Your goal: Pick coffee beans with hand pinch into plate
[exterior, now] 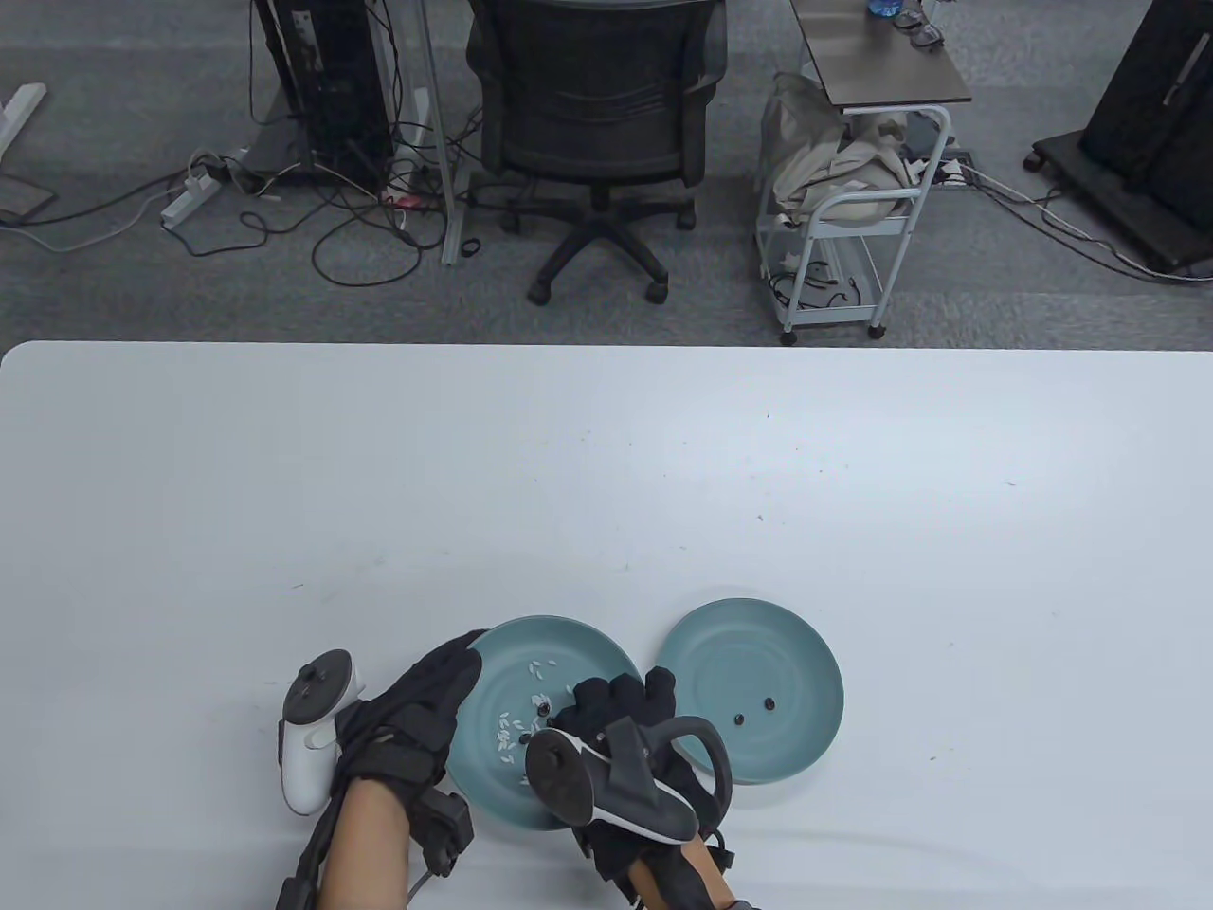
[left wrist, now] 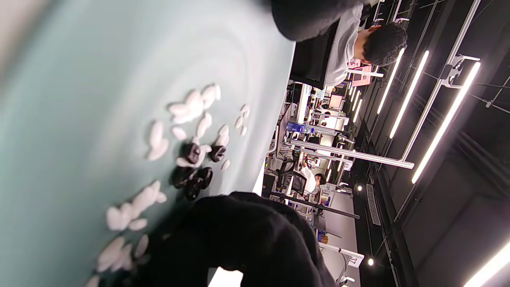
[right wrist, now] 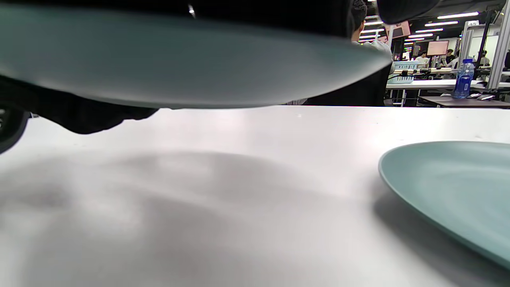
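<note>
Reaching into the left teal plate (exterior: pixel 569 654) near the table's front edge, the right hand (exterior: pixel 621 716) hangs its gloved fingers over a mix of dark coffee beans (exterior: pixel 542 706) and pale rice-like grains (exterior: pixel 535 671); whether the fingertips are pinching a bean cannot be told, since the hand and the tracker (exterior: pixel 606 782) strapped to its back hide them in the table view. The left hand (exterior: pixel 417 711) rests on that plate's left rim with its fingers curved along the edge, though no view shows whether they truly grip it. From the left wrist view, a handful of beans (left wrist: pixel 195 167) lie clustered among the white grains (left wrist: pixel 191 105) on the plate's inner surface (left wrist: pixel 79 79), with a black gloved finger (left wrist: pixel 247 239) just beside them. The second teal plate (exterior: pixel 749 701) sits just to the right of the first, their rims close or touching, and two coffee beans (exterior: pixel 755 712) lie on it, slightly apart, right of its centre. In the right wrist view, the nearer plate's rim (right wrist: pixel 191 67) fills the upper frame while the second plate (right wrist: pixel 450 187) rests on the white table (right wrist: pixel 239 199). An office chair (exterior: pixel 592 123) and a white cart (exterior: pixel 853 209) stand on the floor beyond the table (exterior: pixel 606 474).
</note>
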Tool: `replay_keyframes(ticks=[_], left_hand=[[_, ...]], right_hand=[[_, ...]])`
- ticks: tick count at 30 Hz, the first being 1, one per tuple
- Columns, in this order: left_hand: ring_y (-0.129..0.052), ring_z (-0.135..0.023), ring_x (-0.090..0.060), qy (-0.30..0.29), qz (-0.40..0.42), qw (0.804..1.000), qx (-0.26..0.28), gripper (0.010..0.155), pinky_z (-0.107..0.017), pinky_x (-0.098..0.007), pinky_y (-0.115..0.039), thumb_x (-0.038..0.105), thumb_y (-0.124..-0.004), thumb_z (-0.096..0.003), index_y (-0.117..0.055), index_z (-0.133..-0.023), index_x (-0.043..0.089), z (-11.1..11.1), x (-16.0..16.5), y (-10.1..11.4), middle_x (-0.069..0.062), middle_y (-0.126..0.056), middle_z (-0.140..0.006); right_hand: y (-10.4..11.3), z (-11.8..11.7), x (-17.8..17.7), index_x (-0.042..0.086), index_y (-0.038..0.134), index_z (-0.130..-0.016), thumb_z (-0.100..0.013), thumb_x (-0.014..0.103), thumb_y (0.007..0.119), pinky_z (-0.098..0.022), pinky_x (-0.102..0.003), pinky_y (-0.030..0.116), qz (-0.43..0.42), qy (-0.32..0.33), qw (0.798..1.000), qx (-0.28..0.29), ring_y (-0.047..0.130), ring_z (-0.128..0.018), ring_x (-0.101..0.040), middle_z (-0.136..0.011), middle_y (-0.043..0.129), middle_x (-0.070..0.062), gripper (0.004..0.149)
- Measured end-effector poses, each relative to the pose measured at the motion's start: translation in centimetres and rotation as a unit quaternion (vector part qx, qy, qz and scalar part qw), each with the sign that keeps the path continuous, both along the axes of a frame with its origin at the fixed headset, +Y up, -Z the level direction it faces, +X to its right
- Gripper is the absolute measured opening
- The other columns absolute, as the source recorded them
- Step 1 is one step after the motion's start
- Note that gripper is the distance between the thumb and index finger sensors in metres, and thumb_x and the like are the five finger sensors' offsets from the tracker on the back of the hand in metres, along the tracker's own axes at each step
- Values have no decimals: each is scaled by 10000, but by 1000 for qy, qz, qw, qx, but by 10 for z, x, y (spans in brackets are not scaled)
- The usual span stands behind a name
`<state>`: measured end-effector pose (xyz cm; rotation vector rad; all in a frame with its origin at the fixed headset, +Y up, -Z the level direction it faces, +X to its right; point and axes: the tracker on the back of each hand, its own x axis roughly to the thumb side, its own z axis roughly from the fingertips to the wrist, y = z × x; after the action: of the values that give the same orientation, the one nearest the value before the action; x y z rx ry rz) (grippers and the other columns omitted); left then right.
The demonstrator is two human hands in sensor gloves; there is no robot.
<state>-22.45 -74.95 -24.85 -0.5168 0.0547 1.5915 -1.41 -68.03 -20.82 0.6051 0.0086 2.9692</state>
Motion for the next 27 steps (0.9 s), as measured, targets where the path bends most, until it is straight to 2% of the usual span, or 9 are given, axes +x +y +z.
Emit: replay_keyframes(ticks=[2,8,14,21,24,26,27], left_hand=[[-998,-684,-363,4,-7,1000,0,537,-464,-477,-897,350,-609,-693,-530,-1183,145,0,0,0,-229,-890,-943],[-998,-689,-353,11,1,1000,4,533,-469,-473,-897,347,-605,-696,-523,-1184,149,0,0,0,-221,-888,-946],[-995,-691,-357,14,-1,1000,5,534,-471,-475,-896,351,-602,-696,-521,-1184,149,0,0,0,-222,-885,-947],[-995,-695,-351,19,5,1000,5,534,-474,-473,-895,354,-597,-697,-516,-1184,152,0,0,0,-220,-882,-950],[-993,-697,-351,21,5,1000,5,535,-474,-473,-895,354,-597,-697,-515,-1185,150,0,0,0,-220,-881,-949],[-991,-696,-353,21,-4,1000,7,535,-476,-474,-892,352,-597,-697,-514,-1184,149,0,0,1,-223,-879,-949],[-991,-696,-354,19,-8,1000,7,535,-475,-476,-892,351,-597,-697,-515,-1184,147,0,1,1,-224,-878,-948]], right_hand=[[-2,-2,2,136,811,-801,-468,373,814,-689,-734,494,-10,0,1000,-13,736,-824,-406,-932,720,-100,409],[3,-1,6,143,810,-801,-467,378,812,-690,-730,498,-47,5,999,2,737,-824,-403,-933,720,-94,408],[1,-2,8,147,808,-800,-465,378,810,-690,-727,501,-95,15,995,27,739,-822,-398,-930,720,-92,407],[13,-3,26,148,810,-798,-463,377,810,-689,-724,505,-168,1,983,67,741,-820,-397,-929,720,-92,406],[17,-8,44,153,809,-799,-465,381,807,-687,-723,510,-216,-26,973,75,743,-820,-394,-929,721,-88,404],[12,-14,57,150,808,-799,-466,382,805,-686,-722,513,-295,-40,954,40,742,-821,-395,-929,720,-91,406],[9,-17,65,139,807,-800,-467,371,809,-684,-727,504,-345,-49,937,14,733,-819,-406,-929,716,-100,406]])
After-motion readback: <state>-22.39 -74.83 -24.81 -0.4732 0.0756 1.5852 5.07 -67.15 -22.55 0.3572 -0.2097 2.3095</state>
